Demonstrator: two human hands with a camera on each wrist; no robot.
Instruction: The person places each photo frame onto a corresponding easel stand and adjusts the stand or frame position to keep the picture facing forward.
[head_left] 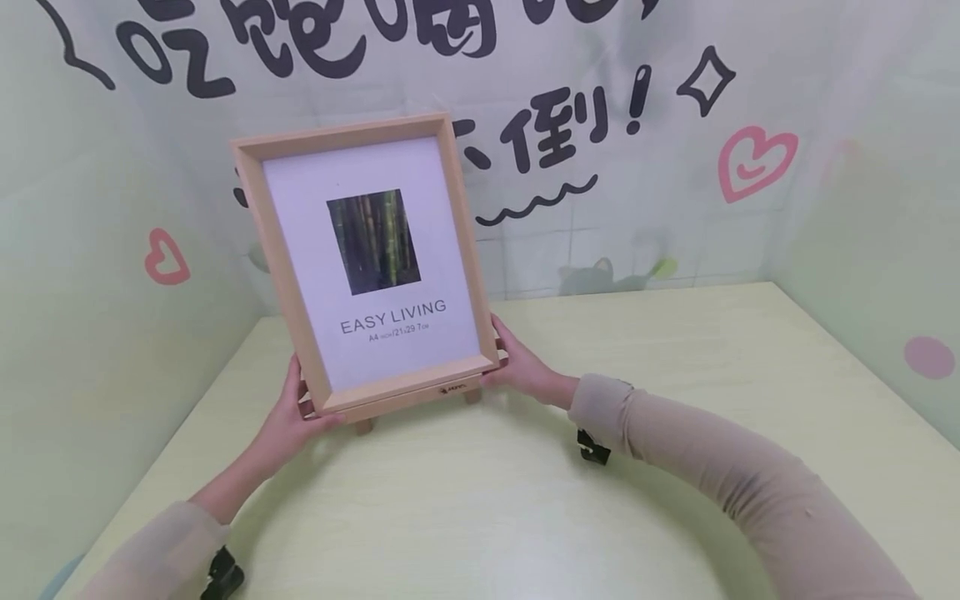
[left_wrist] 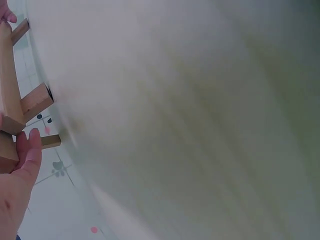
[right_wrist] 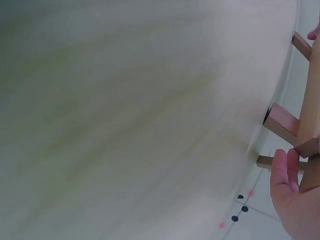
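A light wooden picture frame (head_left: 465,250) stands tilted back on a small wooden easel, its ledge (head_left: 397,402) under the lower edge. Behind the front is a white sheet (head_left: 300,217) with a bamboo picture and "EASY LIVING" printed on it. My left hand (head_left: 288,421) grips the lower left corner, thumb along the front of the ledge. At the lower right corner my right hand (head_left: 525,367) holds the other side. Both wrist views show fingers reaching behind the wood, near the easel's front leg (left_wrist: 36,102) and rear leg (right_wrist: 266,161).
The pale table (head_left: 525,500) extends around the easel. Behind it hangs a white cloth backdrop (head_left: 517,250) with dark lettering and a pink heart (head_left: 757,164). Pale side panels (head_left: 75,358) flank the table. A black wrist mount (head_left: 594,448) hangs under the right sleeve.
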